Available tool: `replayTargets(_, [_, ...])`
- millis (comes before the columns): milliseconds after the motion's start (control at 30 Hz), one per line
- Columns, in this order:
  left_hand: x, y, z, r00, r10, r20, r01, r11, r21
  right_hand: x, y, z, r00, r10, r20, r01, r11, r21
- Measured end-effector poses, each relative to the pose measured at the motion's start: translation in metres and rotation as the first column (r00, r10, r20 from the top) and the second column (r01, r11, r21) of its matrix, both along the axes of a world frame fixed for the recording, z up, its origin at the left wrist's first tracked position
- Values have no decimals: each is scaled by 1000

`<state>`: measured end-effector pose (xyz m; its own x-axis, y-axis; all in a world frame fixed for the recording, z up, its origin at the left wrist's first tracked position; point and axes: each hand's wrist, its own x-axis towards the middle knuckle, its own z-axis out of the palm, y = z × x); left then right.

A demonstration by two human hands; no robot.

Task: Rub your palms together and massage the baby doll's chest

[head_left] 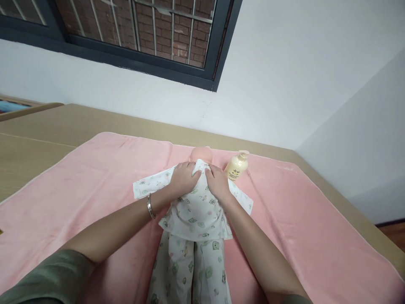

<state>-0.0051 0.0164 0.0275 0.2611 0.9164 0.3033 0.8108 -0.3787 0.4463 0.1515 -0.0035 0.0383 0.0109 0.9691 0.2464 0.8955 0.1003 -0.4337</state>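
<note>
Doll [202, 153] in white printed pyjamas [196, 211] — collar seemingly under both hands' fingers [193, 169]

pink blanket [95, 185], white printed pyjamas [196, 219], cream bottle [236, 166]

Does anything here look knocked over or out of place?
Only the cream pump bottle: it lies tipped on the pink towel beside the doll, not upright. No spill shows. Both hands, left hand and right hand, rest at the doll's collar.
</note>
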Motion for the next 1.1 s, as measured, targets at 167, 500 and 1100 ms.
replayTargets(167, [0,-2,-1,1000,18,-16,-18,1000,12,6,2,2,999,36,-34,-37,999,-28])
replayTargets(500, [0,-6,-5,999,31,-23,-31,999,12,6,-6,15,993,71,93,-60,991,-117])
replayTargets(1100, [-2,-7,-5,999,31,-11,-31,999,25,-5,-11,23,982,74,174,-48,988,-149])
